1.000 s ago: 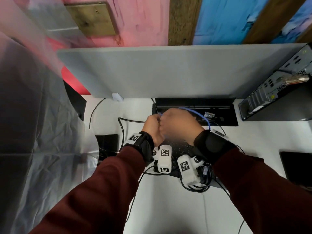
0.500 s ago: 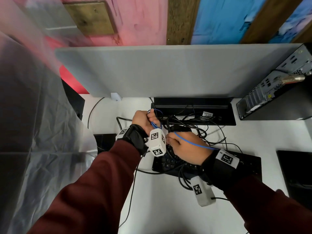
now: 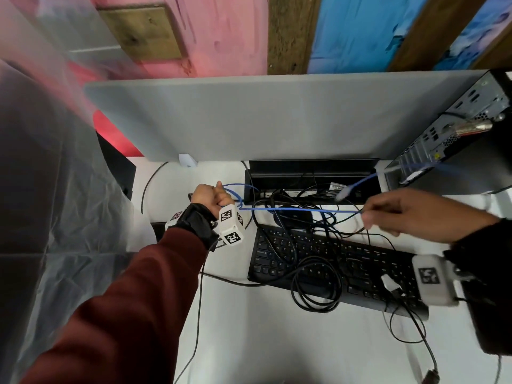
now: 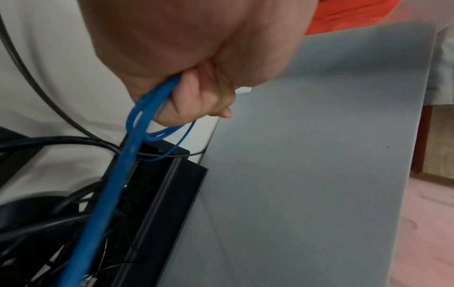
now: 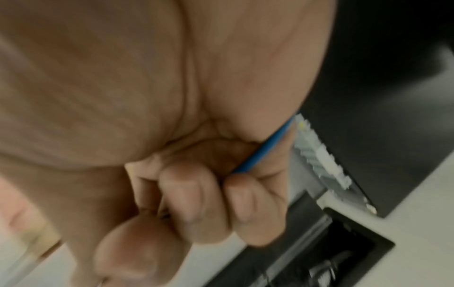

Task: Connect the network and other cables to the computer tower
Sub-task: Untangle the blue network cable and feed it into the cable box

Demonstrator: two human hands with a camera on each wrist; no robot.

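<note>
Both hands are pinching the blue network cable (image 3: 293, 209): left hand (image 3: 212, 199) gripping its coils, right hand (image 3: 415, 214) near the computer tower (image 3: 454, 151). Feeding slack gently should avoid snagging.

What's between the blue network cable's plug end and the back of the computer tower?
Nothing visible. The right hand pinches the thin blue network cable, its motion-blurred plug end up in open air just short of the black computer tower's rear panel. The tangled black cables and black keyboard lie lower left, off that path.
</note>
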